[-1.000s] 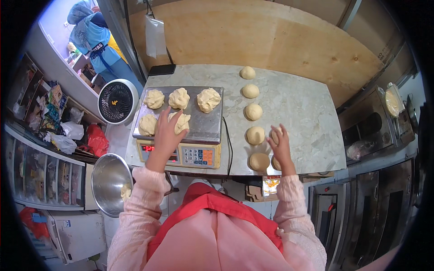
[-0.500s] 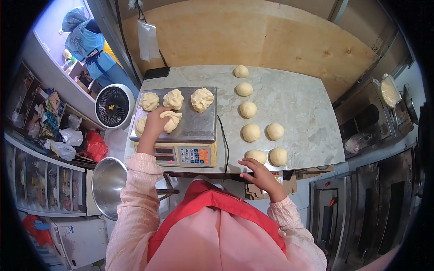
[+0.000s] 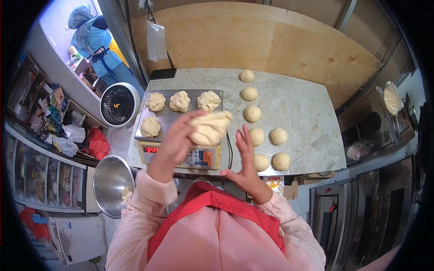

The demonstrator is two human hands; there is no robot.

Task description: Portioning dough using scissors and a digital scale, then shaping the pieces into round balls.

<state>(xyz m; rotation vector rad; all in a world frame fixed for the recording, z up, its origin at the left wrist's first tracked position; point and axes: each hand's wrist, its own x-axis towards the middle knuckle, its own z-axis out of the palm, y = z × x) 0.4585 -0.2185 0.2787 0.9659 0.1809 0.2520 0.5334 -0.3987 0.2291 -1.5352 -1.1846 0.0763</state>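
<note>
Dough lump (image 3: 212, 128), pale and loosely folded, is in the air in front of the right front part of the scale's steel plate (image 3: 169, 123) as the head view sees it. The left hand (image 3: 174, 141) has its fingers bent in around the lump's left side, so this is the nearer hand, already in contact. From the right hand (image 3: 246, 165), the lump lies to the left and a little farther from the body, near but apart. Its longer axis seems to slant from near left to far right, though motion blur softens the outline. The right hand is spread wide, thumb out to the left and fingers pointing away from the body, with nothing in its hold.

Half a second ago the lump sat on the plate's front row with the left hand over it; now it is lifted and carried rightward. The right hand, then lower at the front edge of the surface (image 3: 307, 122), now stands more upright, facing the lump. Four rough lumps (image 3: 180, 101) remain on the plate, and seven smooth balls (image 3: 253, 114) keep their layout.
</note>
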